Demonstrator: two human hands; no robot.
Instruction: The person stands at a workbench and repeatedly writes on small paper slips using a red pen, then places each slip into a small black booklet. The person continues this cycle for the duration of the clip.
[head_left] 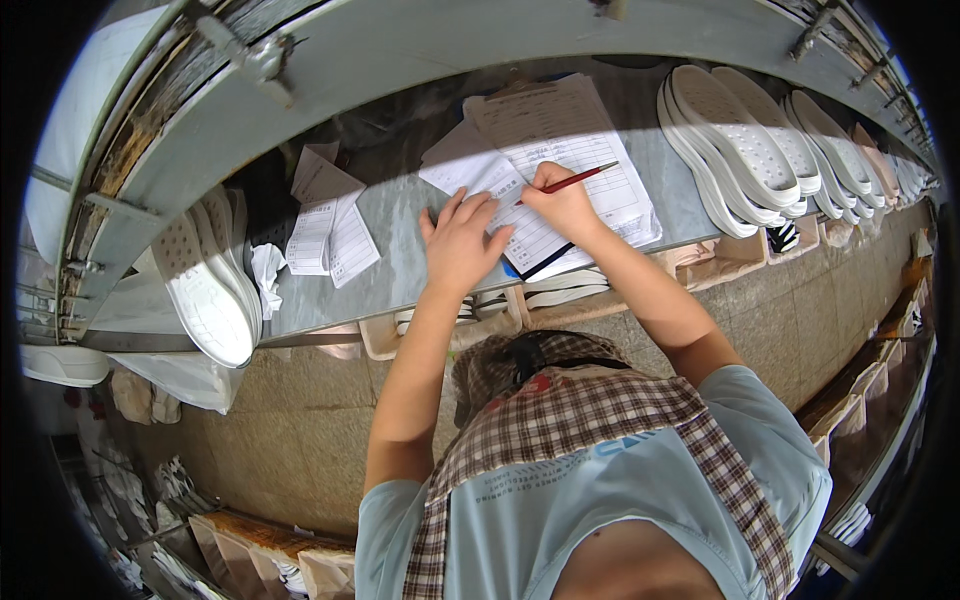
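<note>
Right hand: forearm reaches up from the lower edge, fingers curled and pinched round a red pencil, tip set on the printed form.
Left hand: fingers spread, palm pressed flat on a smaller sheet just beside the right hand, near the tabletop's front edge.
Tabletop: grey, curved by the lens; the forms lie at its middle, partly over the front edge.
Slips of paper: left of the hands, well apart from them; bare tabletop between.
White shoe soles: stacked overlapping along the right end; print on forms too small to make out.
More white soles: at the left end, overhanging the front edge.
Trays below the front edge: partly hidden by the forearms.
</note>
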